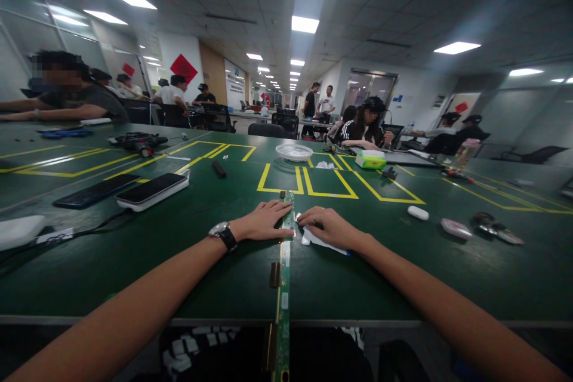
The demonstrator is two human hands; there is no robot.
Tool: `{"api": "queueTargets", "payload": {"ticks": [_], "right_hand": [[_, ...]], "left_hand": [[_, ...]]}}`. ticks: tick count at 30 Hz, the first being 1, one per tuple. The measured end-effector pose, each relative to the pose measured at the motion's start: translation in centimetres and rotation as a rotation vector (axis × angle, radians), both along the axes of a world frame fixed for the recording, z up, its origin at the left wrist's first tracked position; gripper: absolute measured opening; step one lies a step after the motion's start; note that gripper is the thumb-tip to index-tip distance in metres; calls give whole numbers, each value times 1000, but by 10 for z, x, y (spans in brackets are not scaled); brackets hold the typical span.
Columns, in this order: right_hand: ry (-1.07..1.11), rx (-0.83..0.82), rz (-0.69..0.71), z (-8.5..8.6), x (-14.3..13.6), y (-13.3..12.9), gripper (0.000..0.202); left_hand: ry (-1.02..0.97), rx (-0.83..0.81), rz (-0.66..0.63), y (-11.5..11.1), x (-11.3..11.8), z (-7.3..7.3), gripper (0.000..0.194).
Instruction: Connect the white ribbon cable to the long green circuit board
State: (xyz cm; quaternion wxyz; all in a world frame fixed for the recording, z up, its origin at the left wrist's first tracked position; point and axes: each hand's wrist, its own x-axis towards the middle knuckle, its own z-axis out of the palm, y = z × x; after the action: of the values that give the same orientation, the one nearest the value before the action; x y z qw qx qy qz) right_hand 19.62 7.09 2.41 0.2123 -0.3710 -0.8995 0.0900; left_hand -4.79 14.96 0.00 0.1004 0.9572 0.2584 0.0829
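Observation:
A long, narrow green circuit board runs from mid-table toward me, its near end past the table's front edge. Brown tabs stick out along its left side. My left hand, with a watch on the wrist, lies flat across the board's far part, fingers stretched and thumb spread apart. To the right of the board, my right hand has its fingertips pinched together close to the board's edge. Beneath that palm lies a white flat ribbon cable with a blue end; its other end is at the fingertips, partly hidden.
Two phones lie at left, one on a white box. Ahead stand a white plastic basket and a green-and-white pack, among yellow tape outlines. A white case is at right. Other people sit around the table and beyond.

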Motion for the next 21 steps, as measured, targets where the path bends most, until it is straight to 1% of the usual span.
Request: {"api": "queueTargets", "payload": {"ticks": [4,8,12,21], "right_hand": [[47,9,69,-6,5,4,26],[79,5,128,-10,9,8,30],[91,-9,139,-10,11,9,33],[144,-39,153,-11,12,11,30]], "left_hand": [[21,-13,-9,-2,0,3,81],[37,-13,-47,-5,0,7,78],[45,-15,-91,-5,-1,7,76],[63,-3,-125,-3,-1,7,74]]}}
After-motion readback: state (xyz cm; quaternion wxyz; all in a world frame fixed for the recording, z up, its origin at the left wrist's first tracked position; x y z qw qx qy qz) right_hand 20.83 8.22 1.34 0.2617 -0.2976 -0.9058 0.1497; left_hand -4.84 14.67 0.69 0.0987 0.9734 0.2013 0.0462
